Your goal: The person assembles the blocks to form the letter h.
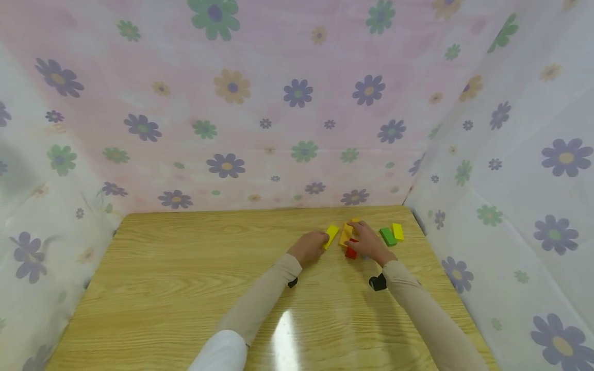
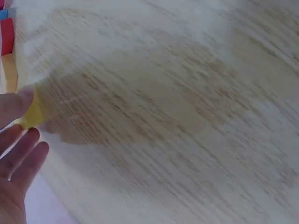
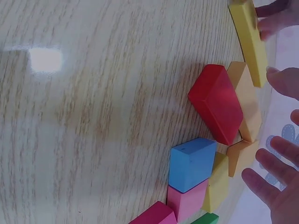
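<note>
Yellow block [image 1: 331, 235]: long and slim, pinched by the left hand [image 1: 310, 248], far end aimed at one o'clock.
Large orange block [image 3: 248, 109]: slant-ended, just beside the yellow one, at its three o'clock.
Small orange block [image 3: 240, 156]: meets the large one's end, at its one o'clock.
Red block [image 3: 217, 105]: glossy, thick, slanted, at the large orange block's five o'clock.

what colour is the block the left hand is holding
Yellow; the block in the left hand shows best in the right wrist view.
</note>
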`<state>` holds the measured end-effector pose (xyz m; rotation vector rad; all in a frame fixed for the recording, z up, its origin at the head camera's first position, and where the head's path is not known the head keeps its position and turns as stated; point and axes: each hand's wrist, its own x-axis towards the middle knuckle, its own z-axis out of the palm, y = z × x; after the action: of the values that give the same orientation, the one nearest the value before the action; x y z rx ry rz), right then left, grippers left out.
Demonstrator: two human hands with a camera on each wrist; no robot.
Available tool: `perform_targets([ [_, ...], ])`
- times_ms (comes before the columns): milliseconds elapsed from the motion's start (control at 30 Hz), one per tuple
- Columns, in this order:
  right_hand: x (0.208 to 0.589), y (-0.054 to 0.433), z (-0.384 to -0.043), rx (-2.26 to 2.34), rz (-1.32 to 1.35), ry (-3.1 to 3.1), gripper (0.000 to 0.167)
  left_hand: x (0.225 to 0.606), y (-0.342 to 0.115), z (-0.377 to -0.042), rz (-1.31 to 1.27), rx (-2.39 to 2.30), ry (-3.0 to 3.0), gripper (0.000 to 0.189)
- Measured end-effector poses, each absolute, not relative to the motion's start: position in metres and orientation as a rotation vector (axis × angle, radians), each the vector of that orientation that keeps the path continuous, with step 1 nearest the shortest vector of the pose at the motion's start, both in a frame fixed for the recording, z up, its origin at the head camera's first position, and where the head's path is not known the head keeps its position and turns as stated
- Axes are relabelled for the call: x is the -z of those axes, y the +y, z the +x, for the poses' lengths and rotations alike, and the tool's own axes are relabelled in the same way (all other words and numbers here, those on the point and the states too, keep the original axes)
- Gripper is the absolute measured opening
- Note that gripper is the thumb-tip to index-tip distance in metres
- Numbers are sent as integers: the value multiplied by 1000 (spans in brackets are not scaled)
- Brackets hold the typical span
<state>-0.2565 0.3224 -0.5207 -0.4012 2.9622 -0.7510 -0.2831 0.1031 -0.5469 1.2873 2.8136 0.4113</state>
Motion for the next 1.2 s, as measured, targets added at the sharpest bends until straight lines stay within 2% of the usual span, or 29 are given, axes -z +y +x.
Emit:
perform_targets([
  [167, 518, 317, -260, 725, -412, 2962, 64, 547, 96, -278, 1316, -276, 2808, 25],
  [333, 516, 312, -262, 737, -424, 2931, 67, 547, 86, -272, 1204, -380, 2713, 44],
  [467, 518, 308, -265, 724, -448, 2914, 67, 551, 77, -270, 1144, -481, 2661, 37],
  [733, 524, 303, -273, 651, -453, 2893, 69, 555, 61, -259, 1090, -654, 2688, 60],
  [833, 528, 301, -275, 608, -462, 2889, 64, 555, 55, -252, 1048, -652, 2682, 58],
  [1033, 534, 303, -278, 557, -504, 2932, 39, 554, 44, -243, 1013, -673, 2641, 55],
  [1200, 534, 304, -284, 543, -510, 2949, 37, 551, 35, -245, 994, -785, 2621, 62],
])
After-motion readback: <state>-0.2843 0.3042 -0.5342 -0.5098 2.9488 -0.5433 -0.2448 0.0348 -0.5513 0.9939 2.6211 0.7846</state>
